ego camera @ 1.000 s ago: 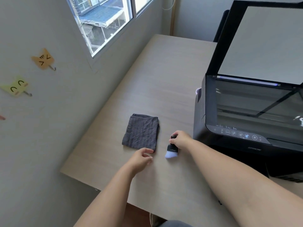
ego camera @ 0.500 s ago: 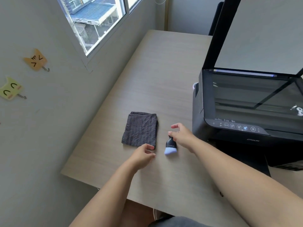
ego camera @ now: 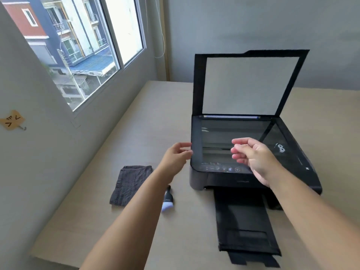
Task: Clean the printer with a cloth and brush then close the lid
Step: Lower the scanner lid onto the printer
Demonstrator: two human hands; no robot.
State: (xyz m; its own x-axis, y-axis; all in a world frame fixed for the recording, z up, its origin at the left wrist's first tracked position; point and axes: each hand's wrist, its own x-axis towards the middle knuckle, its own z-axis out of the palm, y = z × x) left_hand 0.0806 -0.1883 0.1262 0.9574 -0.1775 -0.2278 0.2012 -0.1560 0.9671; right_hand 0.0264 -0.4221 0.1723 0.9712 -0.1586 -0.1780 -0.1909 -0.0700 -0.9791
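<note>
Daylight enters through the window point(ego camera: 81, 53) at upper left and lights the scene evenly and brightly, with only soft, faint shadows on the table point(ego camera: 148, 114). The scanner glass point(ego camera: 233, 141) carries pale reflections of the raised lid point(ego camera: 247, 84). Both hands show slight motion blur, and straight lines bow toward the frame edges from wide-angle distortion.

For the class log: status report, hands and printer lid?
Left hand and right hand open, empty. Printer lid up. Cloth and brush on table.

one printer point(ego camera: 251, 152), one cloth point(ego camera: 129, 184), one brush point(ego camera: 168, 199), two hands.
</note>
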